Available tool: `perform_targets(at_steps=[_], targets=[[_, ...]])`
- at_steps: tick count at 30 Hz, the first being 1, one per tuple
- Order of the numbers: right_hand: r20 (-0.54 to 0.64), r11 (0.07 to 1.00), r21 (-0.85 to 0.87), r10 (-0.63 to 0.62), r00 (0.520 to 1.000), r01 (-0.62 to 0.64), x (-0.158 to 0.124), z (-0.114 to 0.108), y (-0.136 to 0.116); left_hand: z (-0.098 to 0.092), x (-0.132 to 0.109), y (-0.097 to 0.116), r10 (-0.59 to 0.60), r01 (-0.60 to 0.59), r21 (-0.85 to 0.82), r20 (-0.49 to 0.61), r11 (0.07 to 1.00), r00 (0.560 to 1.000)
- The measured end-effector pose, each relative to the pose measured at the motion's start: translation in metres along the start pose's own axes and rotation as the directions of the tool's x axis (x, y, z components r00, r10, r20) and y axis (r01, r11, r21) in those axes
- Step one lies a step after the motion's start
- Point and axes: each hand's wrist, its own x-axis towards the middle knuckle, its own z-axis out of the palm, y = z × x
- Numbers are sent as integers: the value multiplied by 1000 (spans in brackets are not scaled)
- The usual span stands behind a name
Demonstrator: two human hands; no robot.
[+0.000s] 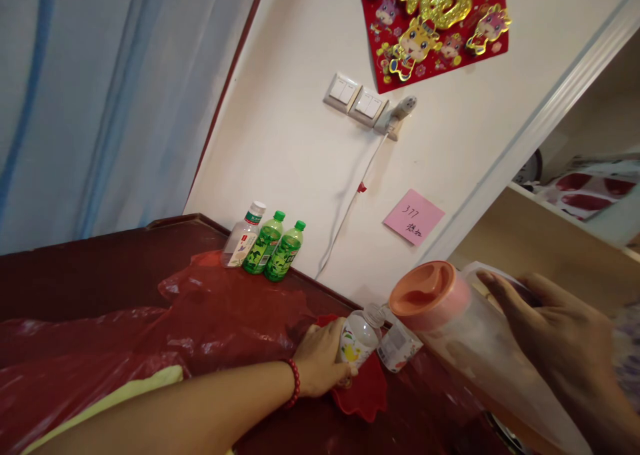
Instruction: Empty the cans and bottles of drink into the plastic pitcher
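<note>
Now clasping 1 clear bottle [359, 340] in curled left hand [320, 361], 1 tilted, orange-lidded pitcher [475, 348] in closed right hand [560, 338].

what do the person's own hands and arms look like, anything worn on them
Both are ungloved human hands. The left hand has a red beaded bracelet around its wrist, and the visible forearm behind it is bare of any sleeve. The right hand shows no bracelet or sleeve in this view, though some of its fingers are hidden.
</note>
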Motion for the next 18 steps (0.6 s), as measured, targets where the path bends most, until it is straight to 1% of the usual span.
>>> perform_targets(at_steps=[8, 18], targets=[[20, 999, 3, 51, 998, -51, 1, -1, -2, -1, 1, 2, -11, 11, 11, 5, 1000, 1000], [-7, 1000, 11, 16, 1000, -16, 1, 2, 1, -2, -1, 2, -11, 11, -6, 4, 1000, 1000]])
